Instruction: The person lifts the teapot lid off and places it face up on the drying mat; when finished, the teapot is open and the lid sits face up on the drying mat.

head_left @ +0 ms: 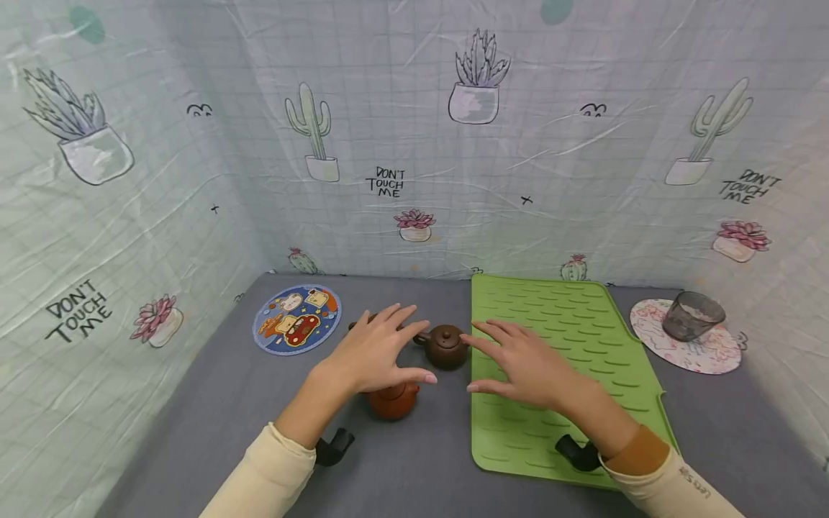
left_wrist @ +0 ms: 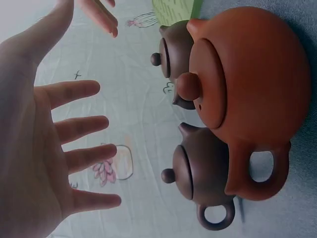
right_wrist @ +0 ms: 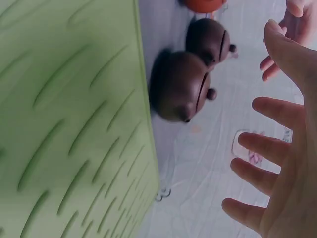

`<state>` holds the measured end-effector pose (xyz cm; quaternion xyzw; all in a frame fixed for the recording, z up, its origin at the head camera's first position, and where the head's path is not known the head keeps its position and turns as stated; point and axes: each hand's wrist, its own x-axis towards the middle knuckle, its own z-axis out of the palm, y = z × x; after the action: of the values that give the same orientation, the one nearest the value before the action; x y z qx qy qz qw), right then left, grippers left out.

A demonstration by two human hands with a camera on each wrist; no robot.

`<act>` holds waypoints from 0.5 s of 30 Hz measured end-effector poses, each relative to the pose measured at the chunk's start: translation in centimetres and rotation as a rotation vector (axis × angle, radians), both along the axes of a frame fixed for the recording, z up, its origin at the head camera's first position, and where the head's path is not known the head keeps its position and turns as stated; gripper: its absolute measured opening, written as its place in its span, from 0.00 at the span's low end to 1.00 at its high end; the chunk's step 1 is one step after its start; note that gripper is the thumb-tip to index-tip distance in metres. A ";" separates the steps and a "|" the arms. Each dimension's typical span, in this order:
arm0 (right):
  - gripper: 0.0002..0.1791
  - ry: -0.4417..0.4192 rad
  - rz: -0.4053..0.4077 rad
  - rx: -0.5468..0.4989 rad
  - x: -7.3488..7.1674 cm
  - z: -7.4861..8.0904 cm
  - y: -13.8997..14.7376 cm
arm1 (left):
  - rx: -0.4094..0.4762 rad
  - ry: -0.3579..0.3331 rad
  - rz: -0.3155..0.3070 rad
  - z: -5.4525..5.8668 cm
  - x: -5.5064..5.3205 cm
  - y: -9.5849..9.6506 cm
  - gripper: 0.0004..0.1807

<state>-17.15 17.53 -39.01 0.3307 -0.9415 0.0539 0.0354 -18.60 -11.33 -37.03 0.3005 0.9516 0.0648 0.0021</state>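
Observation:
My left hand (head_left: 372, 350) hovers above the teapots with its fingers spread, holding nothing. Just below it sits a reddish-orange clay teapot (head_left: 393, 404), its upper part covered by the hand in the head view. A dark brown teapot (head_left: 447, 348) stands between the two hands, lid on. Behind my left hand, a second dark brown teapot (left_wrist: 204, 166) is mostly hidden in the head view but shows in the left wrist view. My right hand (head_left: 527, 363), fingers extended and nothing in them, is over the left part of a green ridged mat (head_left: 583, 316).
A round blue cartoon placemat (head_left: 264, 334) lies at the back left. On the right, a dark translucent cup (head_left: 691, 316) stands on a pale patterned round mat (head_left: 702, 361). The grey table (head_left: 414, 475) is bordered by a printed fabric curtain (head_left: 414, 144).

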 end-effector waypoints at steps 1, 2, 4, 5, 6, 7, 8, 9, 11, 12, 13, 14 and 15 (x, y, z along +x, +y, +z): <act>0.44 -0.004 0.005 -0.005 0.1 0.1 -0.3 | 0.005 0.002 0.000 0.1 0.2 -0.1 0.49; 0.44 0.001 0.015 -0.006 0.2 0.1 -0.5 | 0.008 0.001 0.003 0.1 0.3 -0.3 0.49; 0.44 -0.003 0.028 -0.011 0.3 0.2 -1.1 | 0.023 -0.002 0.009 0.3 0.6 -0.6 0.49; 0.44 -0.008 0.035 -0.012 0.4 0.3 -1.4 | 0.028 -0.002 0.013 0.4 0.8 -0.7 0.49; 0.44 -0.006 0.048 -0.015 0.4 0.3 -1.8 | 0.033 0.000 0.014 0.4 0.9 -0.9 0.50; 0.43 -0.006 0.059 -0.021 0.5 0.3 -2.1 | 0.041 0.000 0.018 0.4 1.1 -1.0 0.49; 0.43 -0.009 0.068 -0.023 0.6 0.4 -2.4 | 0.047 0.004 0.021 0.5 1.3 -1.2 0.49; 0.42 -0.014 0.076 -0.028 0.7 0.3 -2.8 | 0.054 0.009 0.022 0.5 1.4 -1.4 0.49; 0.41 -0.007 0.103 -0.037 0.8 0.2 -3.5 | 0.068 0.019 0.021 0.3 1.8 -1.9 0.48; 0.41 -0.004 0.118 -0.043 0.9 0.2 -3.8 | 0.075 0.023 0.024 0.2 2.0 -2.1 0.48; 0.40 -0.002 0.131 -0.043 0.9 0.1 -4.1 | 0.085 0.023 0.029 0.0 2.3 -2.3 0.47; 0.39 0.004 0.143 -0.043 1.0 0.0 -4.4 | 0.095 0.026 0.032 -0.2 2.5 -2.5 0.47; 0.39 0.013 0.156 -0.044 1.0 -0.1 -4.6 | 0.108 0.025 0.037 -0.4 2.7 -2.8 0.46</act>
<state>-16.16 12.90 -39.11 0.4025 -0.9112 0.0751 0.0447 -15.93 -14.10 -37.44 0.2833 0.9520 0.1122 -0.0272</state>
